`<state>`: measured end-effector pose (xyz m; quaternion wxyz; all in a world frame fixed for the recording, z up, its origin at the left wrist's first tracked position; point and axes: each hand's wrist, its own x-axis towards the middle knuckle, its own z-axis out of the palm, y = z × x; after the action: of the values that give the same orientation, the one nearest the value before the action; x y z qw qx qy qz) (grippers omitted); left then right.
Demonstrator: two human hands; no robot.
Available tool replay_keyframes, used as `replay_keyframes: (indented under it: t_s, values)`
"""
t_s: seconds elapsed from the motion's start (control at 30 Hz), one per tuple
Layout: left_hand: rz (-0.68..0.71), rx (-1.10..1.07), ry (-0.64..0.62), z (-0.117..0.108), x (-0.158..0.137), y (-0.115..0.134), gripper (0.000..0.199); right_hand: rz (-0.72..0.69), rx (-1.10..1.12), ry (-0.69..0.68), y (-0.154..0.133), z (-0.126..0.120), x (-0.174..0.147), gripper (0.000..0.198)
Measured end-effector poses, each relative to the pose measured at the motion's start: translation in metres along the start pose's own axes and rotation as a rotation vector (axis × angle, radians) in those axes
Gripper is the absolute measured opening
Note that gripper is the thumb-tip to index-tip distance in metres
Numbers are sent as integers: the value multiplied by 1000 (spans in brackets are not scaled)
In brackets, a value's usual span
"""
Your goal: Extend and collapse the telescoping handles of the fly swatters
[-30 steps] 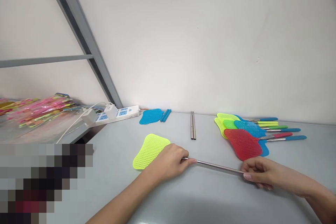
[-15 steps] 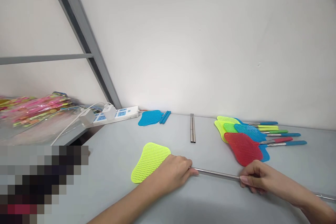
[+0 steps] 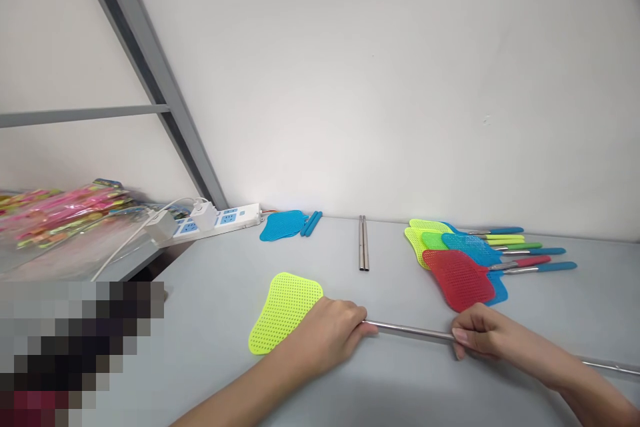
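A yellow-green fly swatter (image 3: 286, 313) lies toward the front of the table, its perforated head pointing left. My left hand (image 3: 336, 333) is closed round its neck, where the head meets the thin metal rod (image 3: 410, 330). Further along that rod, my right hand (image 3: 477, 333) pinches it between thumb and fingers. A stretch of metal rod (image 3: 613, 367) shows beyond my right forearm; whether it is the same one is hidden by the arm. Just behind my right hand is a red fly swatter (image 3: 463, 280), topping a pile of several swatters.
Two bare metal tubes (image 3: 363, 243) lie side by side near the wall. Left of them are a blue swatter head (image 3: 283, 225) and blue grips (image 3: 311, 223). A white power strip (image 3: 235, 217) with plugs stands by plastic-wrapped goods (image 3: 75, 213). A pixelated area covers the lower left.
The view has shifted slightly. Both hands keep their hold on the swatter, and the fingers of my right hand have turned a little round the rod.
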<state>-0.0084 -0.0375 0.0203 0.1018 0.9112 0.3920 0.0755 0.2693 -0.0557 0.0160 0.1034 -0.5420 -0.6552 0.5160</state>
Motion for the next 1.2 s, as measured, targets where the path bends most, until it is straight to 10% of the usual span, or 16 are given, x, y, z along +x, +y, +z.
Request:
replay_keyframes:
  t_s: [0.7, 1.2]
  values:
    - [68, 121, 42, -1, -1, 6, 36, 91, 309, -193, -5, 7, -1, 31]
    - [41, 18, 16, -6, 0, 7, 34, 24, 40, -65, -16, 16, 1, 38]
